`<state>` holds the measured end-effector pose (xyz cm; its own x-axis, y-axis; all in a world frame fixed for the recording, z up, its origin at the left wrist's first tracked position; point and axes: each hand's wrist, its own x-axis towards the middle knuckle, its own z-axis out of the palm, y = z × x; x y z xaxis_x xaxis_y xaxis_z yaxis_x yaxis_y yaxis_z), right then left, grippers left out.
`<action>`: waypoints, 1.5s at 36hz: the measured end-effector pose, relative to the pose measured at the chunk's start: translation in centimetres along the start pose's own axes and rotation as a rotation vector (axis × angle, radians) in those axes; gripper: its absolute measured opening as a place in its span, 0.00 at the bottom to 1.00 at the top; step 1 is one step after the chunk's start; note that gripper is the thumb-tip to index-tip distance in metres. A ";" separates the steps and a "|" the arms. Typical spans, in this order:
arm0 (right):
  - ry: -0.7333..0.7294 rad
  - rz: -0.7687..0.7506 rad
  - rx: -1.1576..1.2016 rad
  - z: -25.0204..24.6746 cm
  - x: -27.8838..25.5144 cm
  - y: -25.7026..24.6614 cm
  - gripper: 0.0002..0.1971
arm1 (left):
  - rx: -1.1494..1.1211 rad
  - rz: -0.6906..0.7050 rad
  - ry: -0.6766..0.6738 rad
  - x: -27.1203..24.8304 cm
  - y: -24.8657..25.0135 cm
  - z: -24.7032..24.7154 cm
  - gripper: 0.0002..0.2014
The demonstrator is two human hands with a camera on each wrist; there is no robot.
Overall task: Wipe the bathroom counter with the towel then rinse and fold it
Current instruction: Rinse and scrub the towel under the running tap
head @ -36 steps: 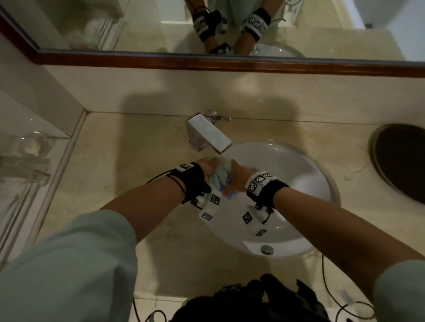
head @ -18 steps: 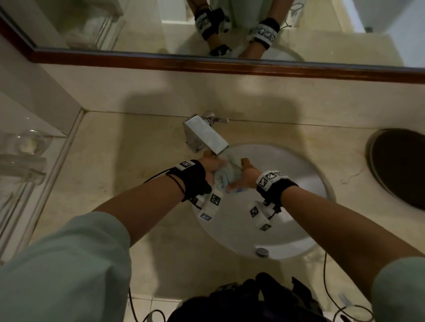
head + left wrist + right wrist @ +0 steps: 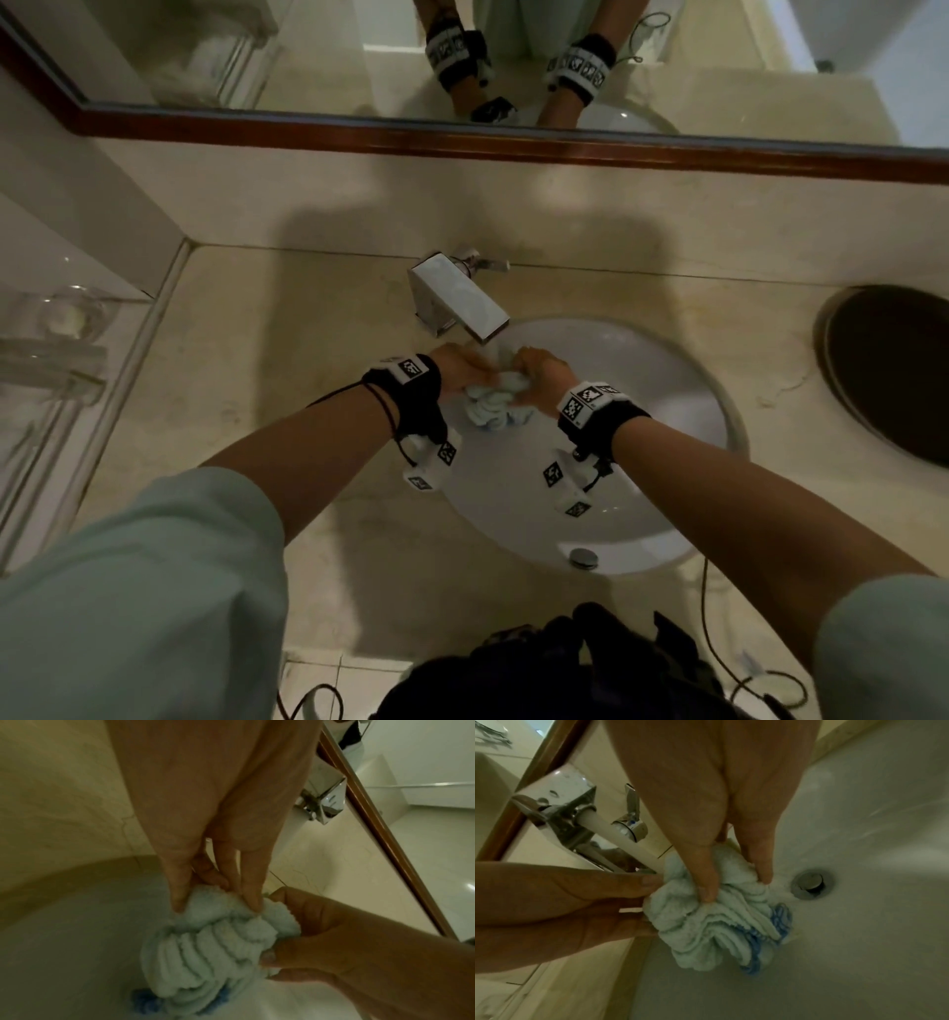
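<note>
Both the left hand (image 3: 464, 367) and right hand (image 3: 539, 372) are gripping the bunched towel (image 3: 490, 406) under the tap (image 3: 457, 303), over the sink (image 3: 683, 390). Rinsing appears underway; folding is remaining.

no readable text or labels anywhere

Right hand (image 3: 721, 845), left hand (image 3: 582, 898) grip bunched towel (image 3: 718, 933) over sink (image 3: 859, 943).

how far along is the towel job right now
Wiping looks done: the towel is off the counter and bunched over the sink. In hand is the rinse: left hand and right hand both grip it beneath the tap, where water runs onto it. Folding is left.
</note>
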<state>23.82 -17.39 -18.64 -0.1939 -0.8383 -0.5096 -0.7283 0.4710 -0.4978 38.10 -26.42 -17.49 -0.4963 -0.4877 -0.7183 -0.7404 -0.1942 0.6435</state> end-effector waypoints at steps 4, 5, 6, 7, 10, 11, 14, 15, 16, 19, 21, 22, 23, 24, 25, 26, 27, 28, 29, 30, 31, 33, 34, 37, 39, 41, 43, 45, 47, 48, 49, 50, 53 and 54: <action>-0.066 -0.052 -0.076 -0.5 -0.3 -0.3 0.29 | 0.057 0.026 -0.003 -0.2 -0.3 0.1 0.12; -0.080 -0.046 -0.075 -0.6 -0.5 -0.5 0.26 | 0.056 0.030 -0.003 -0.5 -0.1 0.2 0.08; -0.084 -0.036 -0.074 -0.6 -0.5 -0.6 0.24 | 0.083 0.049 0.003 -0.7 0.0 0.2 0.06; -0.077 -0.028 -0.071 -0.7 -0.8 -0.8 0.22 | 0.152 0.066 0.005 -0.8 0.1 0.3 0.07; -0.038 -0.030 -0.046 -0.8 -1.5 -1.0 0.20 | 0.298 0.123 0.038 -1.0 0.2 0.3 0.10; -0.021 -0.028 -0.039 -1.0 -1.6 -1.1 0.20 | 0.312 0.143 0.055 -1.0 0.2 0.3 0.10; 0.028 -0.004 -0.031 -2.3 -2.2 -1.2 0.21 | 0.249 0.174 0.120 -1.1 -0.1 0.2 0.10; 0.030 0.009 -0.023 -3.0 -2.4 -1.4 0.21 | 0.208 0.188 0.125 -1.3 -0.1 0.2 0.10; 0.025 0.015 -0.017 -3.5 -2.5 -1.5 0.21 | 0.156 0.207 0.119 -1.6 0.0 0.1 0.11; 0.022 0.010 -0.001 -4.9 -2.8 -2.0 0.22 | 0.030 0.310 0.097 -3.2 1.1 0.1 0.06; 0.034 0.020 -0.015 -5.3 -3.2 -2.5 0.24 | -0.005 0.369 0.115 -4.1 1.8 0.0 0.11; 0.035 0.022 -0.026 -5.4 -3.5 -2.8 0.24 | 0.014 0.381 0.117 -4.2 2.0 0.1 0.12; 0.032 0.016 -0.043 -5.5 -3.8 -3.1 0.24 | 0.038 0.378 0.114 -4.5 2.2 0.3 0.12; 0.032 0.008 -0.063 -5.6 -4.1 -3.4 0.24 | 0.049 0.371 0.114 -4.3 2.2 0.4 0.12; 0.036 -0.007 -0.089 -5.7 -4.6 -3.7 0.23 | 0.041 0.348 0.110 -4.7 2.2 0.5 0.12; 0.042 -0.013 -0.110 -5.8 -4.9 -3.9 0.23 | 0.013 0.320 0.115 -4.8 2.2 0.4 0.12; 0.045 -0.019 -0.126 -5.8 -5.2 -4.1 0.23 | -0.008 0.295 0.114 -5.0 2.1 0.5 0.12; 0.047 -0.024 -0.135 -5.8 -5.5 -4.2 0.23 | -0.035 0.279 0.103 -5.0 2.0 0.4 0.10; 0.052 -0.032 -0.143 -5.9 -5.8 -4.4 0.23 | -0.063 0.277 0.080 -5.5 2.0 0.4 0.08; 0.062 -0.038 -0.143 -6.0 -6.1 -4.6 0.22 | -0.101 0.275 0.063 -5.5 1.7 0.4 0.07; 0.073 -0.044 -0.138 -6.2 -6.4 -4.8 0.21 | -0.150 0.270 0.050 -5.7 1.6 0.4 0.07; 0.091 -0.056 -0.124 -6.5 -7.0 -5.2 0.19 | -0.256 0.233 0.034 -6.3 1.4 0.2 0.04; 0.100 -0.068 -0.129 -6.7 -7.2 -5.4 0.19 | -0.283 0.220 0.033 -6.3 1.1 0.0 0.03; 0.105 -0.104 -0.157 -7.3 -8.2 -6.1 0.19 | -0.270 0.217 -0.002 -7.2 0.9 -0.2 0.09; 0.109 -0.132 -0.162 -7.7 -8.8 -6.6 0.18 | -0.256 0.214 -0.043 -7.8 0.7 -0.3 0.15; 0.134 -0.159 -0.129 -8.0 -9.2 -6.9 0.13 | -0.240 0.193 -0.076 -8.1 0.2 -0.3 0.23; 0.172 -0.193 -0.068 -8.2 -9.8 -7.2 0.11 | -0.225 0.169 -0.075 -8.3 -0.2 0.0 0.26; 0.217 -0.222 0.004 -8.7 -10.4 -7.5 0.10 | -0.231 0.144 -0.099 -8.6 -0.3 0.6 0.24; 0.267 -0.239 0.040 -9.3 -10.9 -7.8 0.10 | -0.247 0.157 -0.142 -9.0 -0.1 1.2 0.23; 0.287 -0.243 0.048 -9.5 -11.1 -8.1 0.10 | -0.275 0.169 -0.155 -9.1 0.0 1.4 0.23; 0.305 -0.246 0.054 -9.8 -11.3 -8.4 0.10 | -0.304 0.177 -0.158 -9.4 0.3 1.5 0.24; 0.325 -0.249 0.058 -10.0 -11.5 -8.6 0.10 | -0.316 0.184 -0.151 -9.7 0.5 1.6 0.25; 0.405 -0.252 0.097 -10.6 -11.9 -9.2 0.11 | -0.233 0.249 -0.101 -10.5 1.7 2.2 0.21; 0.426 -0.243 0.115 -10.7 -12.0 -9.4 0.11 | -0.220 0.273 -0.082 -10.5 2.0 2.5 0.19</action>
<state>25.94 -14.68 -0.38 -0.2959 -0.9539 -0.0494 -0.7130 0.2550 -0.6532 40.69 -19.60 -9.30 -0.7038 -0.4786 -0.5250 -0.4645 -0.2491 0.8498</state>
